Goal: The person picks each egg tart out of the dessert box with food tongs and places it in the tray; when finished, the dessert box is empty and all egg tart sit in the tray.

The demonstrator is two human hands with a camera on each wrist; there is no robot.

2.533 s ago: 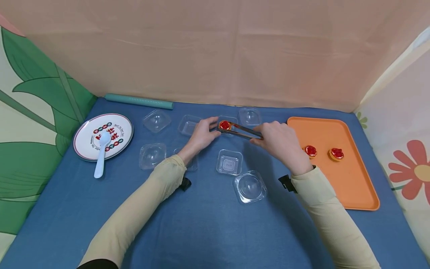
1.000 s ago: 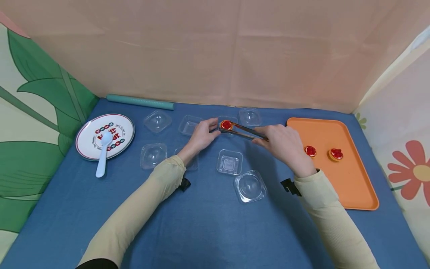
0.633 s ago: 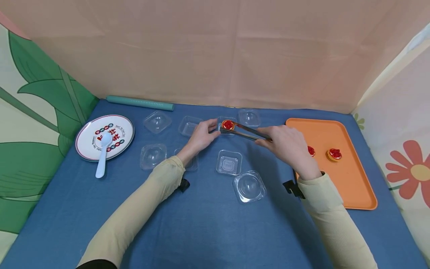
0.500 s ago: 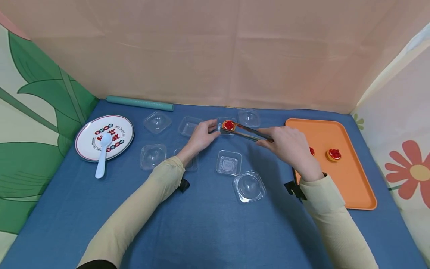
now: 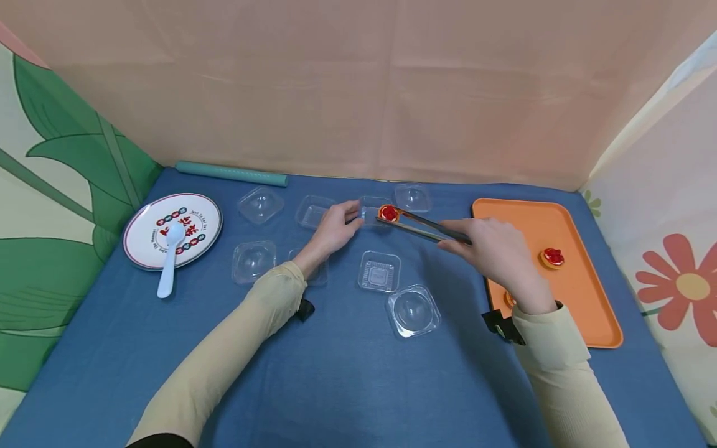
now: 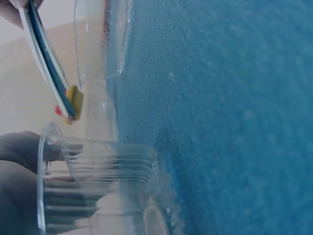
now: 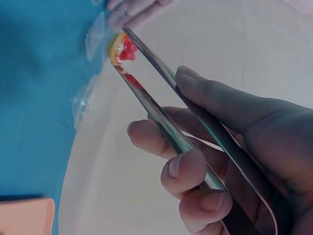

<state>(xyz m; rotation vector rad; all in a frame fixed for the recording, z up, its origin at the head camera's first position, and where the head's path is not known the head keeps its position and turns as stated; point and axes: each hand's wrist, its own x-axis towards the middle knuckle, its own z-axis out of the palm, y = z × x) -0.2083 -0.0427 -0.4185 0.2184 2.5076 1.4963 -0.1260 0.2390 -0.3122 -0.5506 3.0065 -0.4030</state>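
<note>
Tabletop (image 5: pixel 347 373) in blue cloth carries everything. Against the orange tray (image 5: pixel 532 214) as landmark: one red-topped tart (image 5: pixel 552 257) lies on it. Left of the tray, the right hand (image 5: pixel 493 252) holds metal tongs (image 5: pixel 426 227), its grip closed around them, pinching another tart (image 5: pixel 388 213). Further left of the tray, the left hand (image 5: pixel 333 227) grips a clear plastic cup (image 5: pixel 370 210), fingers curled on its rim, just beside that pinched tart.
</note>
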